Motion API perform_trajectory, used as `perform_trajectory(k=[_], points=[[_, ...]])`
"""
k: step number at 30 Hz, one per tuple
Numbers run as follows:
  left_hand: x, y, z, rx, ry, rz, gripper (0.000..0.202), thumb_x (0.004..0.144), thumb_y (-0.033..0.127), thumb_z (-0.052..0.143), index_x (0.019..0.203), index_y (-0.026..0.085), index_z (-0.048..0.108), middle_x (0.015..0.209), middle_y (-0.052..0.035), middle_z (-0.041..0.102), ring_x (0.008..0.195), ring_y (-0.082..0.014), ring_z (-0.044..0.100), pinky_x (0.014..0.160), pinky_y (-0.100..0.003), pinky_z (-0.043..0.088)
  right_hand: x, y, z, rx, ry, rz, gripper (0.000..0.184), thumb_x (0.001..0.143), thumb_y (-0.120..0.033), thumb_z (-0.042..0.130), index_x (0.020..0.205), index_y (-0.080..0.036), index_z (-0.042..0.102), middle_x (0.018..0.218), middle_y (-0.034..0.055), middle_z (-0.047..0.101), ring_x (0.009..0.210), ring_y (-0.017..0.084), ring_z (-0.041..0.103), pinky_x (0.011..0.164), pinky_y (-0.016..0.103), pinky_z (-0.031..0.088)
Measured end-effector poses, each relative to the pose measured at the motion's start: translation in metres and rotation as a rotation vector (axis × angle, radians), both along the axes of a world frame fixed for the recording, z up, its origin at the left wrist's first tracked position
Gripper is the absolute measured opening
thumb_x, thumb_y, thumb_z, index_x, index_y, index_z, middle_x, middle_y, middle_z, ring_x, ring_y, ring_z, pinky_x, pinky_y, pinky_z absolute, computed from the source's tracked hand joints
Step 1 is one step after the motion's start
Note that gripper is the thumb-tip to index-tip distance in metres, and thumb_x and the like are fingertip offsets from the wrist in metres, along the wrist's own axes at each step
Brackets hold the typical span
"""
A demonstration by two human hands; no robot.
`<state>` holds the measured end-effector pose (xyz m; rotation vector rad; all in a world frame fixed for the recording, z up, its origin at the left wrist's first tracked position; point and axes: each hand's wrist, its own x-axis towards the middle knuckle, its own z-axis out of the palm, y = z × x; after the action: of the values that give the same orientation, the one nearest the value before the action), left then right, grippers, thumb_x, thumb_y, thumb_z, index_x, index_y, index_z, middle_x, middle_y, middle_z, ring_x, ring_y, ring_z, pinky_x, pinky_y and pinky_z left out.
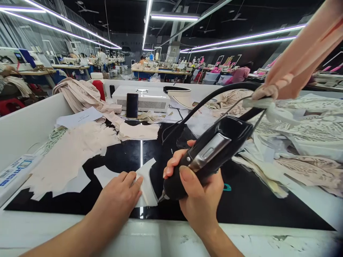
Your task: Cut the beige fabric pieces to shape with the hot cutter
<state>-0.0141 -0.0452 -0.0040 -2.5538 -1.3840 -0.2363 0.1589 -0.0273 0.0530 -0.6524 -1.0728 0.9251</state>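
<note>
My left hand (pixel 122 192) lies on a white cut fabric piece (pixel 148 180), pressing it to the glossy black board (pixel 198 210). Its fingers are lowered flat and close together, not gripping. My right hand (pixel 199 194) is wrapped around a black corded hand tool (pixel 211 150) with a silver side plate. The tool tilts down to the left, and its narrow metal tip is at the fabric's right edge; I cannot tell whether they touch. A pale cloth strip (pixel 258 101) ties the tool's cable up to hanging pink fabric (pixel 302 53).
Beige fabric pieces (pixel 72 153) are heaped on the left. Lace pieces (pixel 308 132) pile up on the right. Behind stand a white vented box (pixel 142 98), a phone (pixel 132 105) and a red thread cone (pixel 99 89). A small teal item (pixel 227 187) lies right of my hand.
</note>
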Motion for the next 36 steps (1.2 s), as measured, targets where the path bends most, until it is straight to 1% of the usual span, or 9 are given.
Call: perform_trajectory(k=[6, 14, 18, 20, 22, 24, 26, 31, 36], points=[[-0.003, -0.001, -0.001, 0.058, 0.01, -0.028, 0.026, 0.1, 0.02, 0.045, 0.121, 0.012, 0.06, 0.098, -0.0094, 0.064, 0.083, -0.023, 0.061, 0.07, -0.035, 0.048, 0.001, -0.001, -0.003, 0.017, 0.024, 0.008, 0.035, 0.083, -0.028, 0.075, 0.114, -0.03, 0.057, 0.081, -0.004, 0.064, 0.06, 0.012, 0.061, 0.056, 0.027, 0.055], [-0.003, -0.001, -0.002, 0.068, 0.029, -0.019, 0.024, 0.098, 0.02, 0.049, 0.119, 0.013, 0.06, 0.096, -0.0081, 0.063, 0.077, -0.0223, 0.06, 0.064, -0.035, 0.047, -0.005, -0.002, -0.006, 0.024, 0.026, -0.029, 0.03, 0.08, -0.027, 0.076, 0.104, -0.029, 0.059, 0.077, -0.0045, 0.066, 0.058, 0.012, 0.062, 0.053, 0.026, 0.055], [-0.004, -0.007, 0.0, 0.206, 0.091, -0.015, 0.027, 0.101, 0.019, 0.043, 0.117, 0.008, 0.061, 0.092, -0.0096, 0.066, 0.073, -0.0228, 0.061, 0.06, -0.035, 0.048, -0.005, -0.002, -0.006, 0.036, 0.014, -0.028, 0.028, 0.08, -0.028, 0.075, 0.103, -0.028, 0.058, 0.076, -0.0042, 0.065, 0.057, 0.012, 0.061, 0.053, 0.026, 0.054], [-0.001, -0.012, 0.004, 0.295, 0.04, -0.084, 0.028, 0.102, 0.014, 0.038, 0.115, 0.007, 0.062, 0.094, -0.0106, 0.068, 0.079, -0.0231, 0.063, 0.065, -0.035, 0.051, -0.005, -0.003, -0.007, 0.041, 0.001, -0.022, 0.029, 0.081, -0.028, 0.075, 0.104, -0.028, 0.057, 0.077, -0.0037, 0.065, 0.058, 0.012, 0.061, 0.054, 0.027, 0.054], [0.003, -0.016, 0.007, 0.317, -0.067, -0.24, 0.03, 0.101, 0.009, 0.035, 0.112, 0.008, 0.063, 0.096, -0.0093, 0.07, 0.086, -0.0219, 0.065, 0.072, -0.033, 0.053, -0.004, -0.003, -0.008, 0.043, -0.004, -0.013, 0.031, 0.082, -0.027, 0.075, 0.106, -0.028, 0.056, 0.078, -0.0034, 0.065, 0.058, 0.012, 0.06, 0.053, 0.027, 0.054], [0.008, -0.019, 0.007, 0.278, -0.18, -0.397, 0.03, 0.101, 0.007, 0.036, 0.108, 0.01, 0.065, 0.095, -0.0074, 0.07, 0.088, -0.02, 0.066, 0.076, -0.03, 0.054, -0.003, -0.003, -0.008, 0.037, -0.009, -0.01, 0.032, 0.082, -0.027, 0.074, 0.108, -0.029, 0.055, 0.079, -0.0033, 0.065, 0.059, 0.012, 0.059, 0.052, 0.026, 0.053], [0.013, -0.019, 0.004, 0.23, -0.253, -0.488, 0.028, 0.101, 0.008, 0.038, 0.106, 0.01, 0.066, 0.095, -0.0069, 0.071, 0.087, -0.0186, 0.066, 0.077, -0.029, 0.055, -0.003, -0.003, -0.008, 0.028, -0.015, -0.015, 0.034, 0.082, -0.028, 0.074, 0.11, -0.03, 0.055, 0.079, -0.0036, 0.065, 0.058, 0.013, 0.059, 0.051, 0.026, 0.052], [0.014, -0.011, -0.006, 0.159, -0.224, -0.531, 0.026, 0.102, 0.008, 0.04, 0.106, 0.009, 0.066, 0.099, -0.0082, 0.072, 0.094, -0.0185, 0.067, 0.083, -0.029, 0.059, -0.004, -0.003, -0.006, 0.032, -0.019, -0.023, 0.032, 0.081, -0.029, 0.074, 0.108, -0.029, 0.055, 0.077, -0.0042, 0.064, 0.057, 0.013, 0.06, 0.052, 0.027, 0.053], [0.002, -0.005, -0.009, 0.116, -0.169, -0.521, 0.03, 0.102, 0.008, 0.037, 0.118, 0.007, 0.063, 0.108, -0.0104, 0.072, 0.105, -0.0177, 0.066, 0.096, -0.029, 0.056, -0.005, -0.002, -0.006, 0.037, -0.006, -0.025, 0.029, 0.081, -0.027, 0.074, 0.105, -0.03, 0.058, 0.077, -0.0043, 0.065, 0.057, 0.012, 0.06, 0.052, 0.026, 0.053]])
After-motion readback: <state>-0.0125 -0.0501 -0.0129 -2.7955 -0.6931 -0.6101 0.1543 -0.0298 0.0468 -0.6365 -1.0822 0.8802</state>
